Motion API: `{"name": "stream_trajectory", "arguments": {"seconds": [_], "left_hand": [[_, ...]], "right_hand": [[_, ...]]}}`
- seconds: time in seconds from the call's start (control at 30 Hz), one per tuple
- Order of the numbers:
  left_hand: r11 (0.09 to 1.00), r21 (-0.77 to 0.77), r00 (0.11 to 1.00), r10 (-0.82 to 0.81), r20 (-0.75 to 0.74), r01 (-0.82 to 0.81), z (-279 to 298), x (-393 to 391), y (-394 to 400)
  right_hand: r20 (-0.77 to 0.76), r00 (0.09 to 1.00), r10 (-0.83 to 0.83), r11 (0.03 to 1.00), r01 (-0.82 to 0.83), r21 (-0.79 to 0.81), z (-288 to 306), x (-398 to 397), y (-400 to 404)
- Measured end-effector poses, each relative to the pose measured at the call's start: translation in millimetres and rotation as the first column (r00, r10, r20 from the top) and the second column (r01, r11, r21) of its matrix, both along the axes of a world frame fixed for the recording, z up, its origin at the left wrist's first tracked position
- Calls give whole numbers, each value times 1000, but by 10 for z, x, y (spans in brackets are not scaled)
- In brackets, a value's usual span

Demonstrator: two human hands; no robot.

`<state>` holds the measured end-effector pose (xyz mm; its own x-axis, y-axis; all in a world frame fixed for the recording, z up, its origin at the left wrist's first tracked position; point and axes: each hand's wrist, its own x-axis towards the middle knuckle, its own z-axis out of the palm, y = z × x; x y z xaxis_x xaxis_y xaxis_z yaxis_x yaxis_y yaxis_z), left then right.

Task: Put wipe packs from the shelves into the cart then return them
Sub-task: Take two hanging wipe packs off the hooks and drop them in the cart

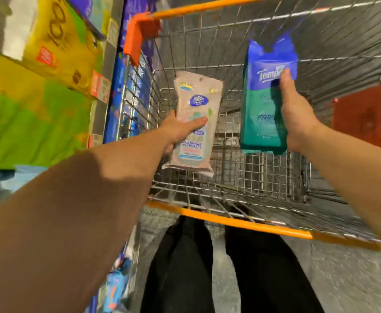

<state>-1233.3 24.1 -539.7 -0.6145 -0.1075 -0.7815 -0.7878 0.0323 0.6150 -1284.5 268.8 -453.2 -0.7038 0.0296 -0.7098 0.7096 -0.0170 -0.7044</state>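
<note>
A large shopping cart of silver wire mesh with an orange-yellow rim fills the middle of the view, and its basket is open below both arms. To the left of the cart stand the store shelves, filled with big yellow and green packages and with blue and purple packages just beside the cart's side wall; these are blurred, so their print cannot be read well. An orange-red plastic corner piece sits on the far left corner of the cart rim, and a red box-like object is visible at the right, outside the wire wall. At the bottom, two legs in black trousers stand on the grey floor behind the cart's near rim. Both bare forearms reach forward over the near rim. The right hand is closed around a tall blue and teal wipe pack with white letters on its blue upper part; the pack stands upright above the basket, to the left of the palm, with the thumb pressed on its front. The left hand grips a smaller beige wipe pack with a blue oval logo, held at its lower left edge, the thumb across the front, so that most of the pack rises above and to the right of the hand. Both packs hang in the air over the cart, well apart from each other.
</note>
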Motion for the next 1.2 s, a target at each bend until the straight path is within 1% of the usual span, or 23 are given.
{"name": "stream_trajectory", "arguments": {"seconds": [0.17,0.27,0.4,0.47,0.5,0.53,0.57,0.6,0.63,0.67,0.7,0.73,0.77,0.8,0.83,0.87,0.9,0.93,0.97,1.0,1.07,1.13,1.2], "left_hand": [[994,-91,990,76,123,-65,-557,229,-144],[989,-144,986,42,160,-19,-846,405,-242],[970,-242,986,36,163,4,-893,404,-233],[940,-338,986,13,166,44,-810,371,-153],[899,-423,981,-31,192,111,-762,374,-123],[829,-523,970,-90,225,198,-718,377,-90],[721,-619,948,-187,259,312,-634,378,-47],[593,-687,907,-306,291,420,-578,376,-33],[452,-727,839,-435,327,517,-510,363,-32],[317,-755,763,-542,353,574,-449,326,-52],[211,-764,685,-625,374,609,-416,277,-93],[121,-762,608,-687,398,637,-399,228,-143],[74,-755,561,-716,414,652,-382,184,-183],[94,-749,563,-722,402,655,-411,142,-223],[215,-745,635,-695,337,631,-430,110,-239],[430,-711,761,-608,228,556,-447,81,-241],[667,-614,885,-451,119,423,-438,49,-218],[841,-476,962,-270,39,256,-441,12,-194],[932,-350,994,-105,-2,98,-445,-38,-172],[960,-280,999,2,-34,-11,-452,-92,-161],[965,-230,990,108,-86,-126,-495,-181,-158],[964,-220,987,128,-96,-146,-504,-226,-144],[960,-264,993,76,-90,-97,-516,-221,-157]], "right_hand": [[21,996,82,997,-82,-8,-608,-49,-33],[55,994,93,996,-94,8,-873,-1,38],[100,994,52,999,-51,-16,-1055,46,103],[121,992,38,999,-37,-8,-1082,69,122],[135,990,45,999,-44,-5,-1084,80,126],[146,988,54,999,-54,-7,-1100,86,139],[159,985,71,997,-71,-10,-1105,90,145],[170,981,90,996,-88,-16,-1102,90,152],[186,976,112,994,-108,-31,-1102,84,160],[204,969,141,990,-133,-52,-1100,76,164],[224,958,177,984,-164,-75,-1092,72,158],[247,946,211,976,-189,-109,-1099,76,139],[270,935,229,970,-196,-142,-1116,85,106],[289,926,244,965,-202,-169,-1140,96,67],[303,916,262,958,-209,-195,-1190,111,24],[312,907,283,951,-222,-217,-1267,131,-21],[322,895,309,942,-241,-233,-1340,160,-79],[340,881,328,937,-259,-233,-1416,200,-133],[365,865,343,934,-272,-232,-1487,248,-189],[386,850,359,930,-289,-229,-1550,303,-252],[391,844,367,930,-315,-192,-1681,426,-376],[382,870,313,949,-301,-92,-1810,544,-492],[376,890,258,964,-266,-31,-1910,644,-584]]}}
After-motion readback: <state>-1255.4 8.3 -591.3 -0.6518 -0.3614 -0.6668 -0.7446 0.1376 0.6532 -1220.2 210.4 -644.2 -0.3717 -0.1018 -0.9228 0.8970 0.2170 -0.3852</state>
